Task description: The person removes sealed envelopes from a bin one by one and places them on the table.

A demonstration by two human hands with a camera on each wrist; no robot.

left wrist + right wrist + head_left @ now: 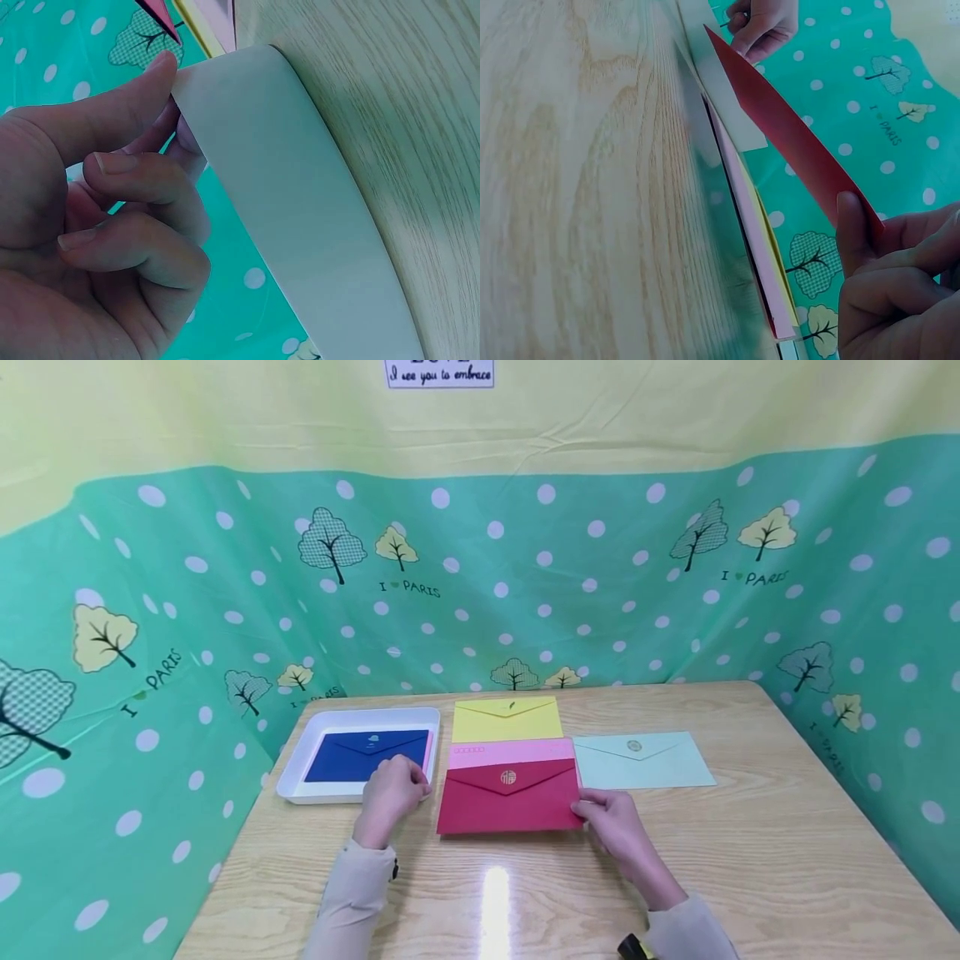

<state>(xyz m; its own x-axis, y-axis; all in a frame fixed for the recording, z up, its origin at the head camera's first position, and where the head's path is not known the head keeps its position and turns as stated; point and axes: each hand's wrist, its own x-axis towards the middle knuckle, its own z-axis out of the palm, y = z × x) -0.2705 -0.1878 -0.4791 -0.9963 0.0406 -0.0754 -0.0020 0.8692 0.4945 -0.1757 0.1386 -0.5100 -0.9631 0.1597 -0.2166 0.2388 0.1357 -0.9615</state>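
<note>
A red envelope [510,797] with a gold emblem is tilted up off the table; my right hand [618,827] pinches its right edge between thumb and fingers. In the right wrist view, the red envelope [787,135] stands clear of the envelopes below. My left hand [393,789] is at the front right corner of a white tray [296,764], its fingers loosely bent. The left wrist view puts the left hand [135,202] at the tray's rim, fingertips partly hidden behind the wall [277,165]. In the tray lies a dark blue envelope [367,760], with a pink edge beneath.
Behind the red envelope lie a pink envelope [510,750] and a yellow envelope [506,722]. A pale green envelope [637,760] lies to the right on the wooden table [772,827]. A patterned green cloth [480,593] hangs around the back and sides.
</note>
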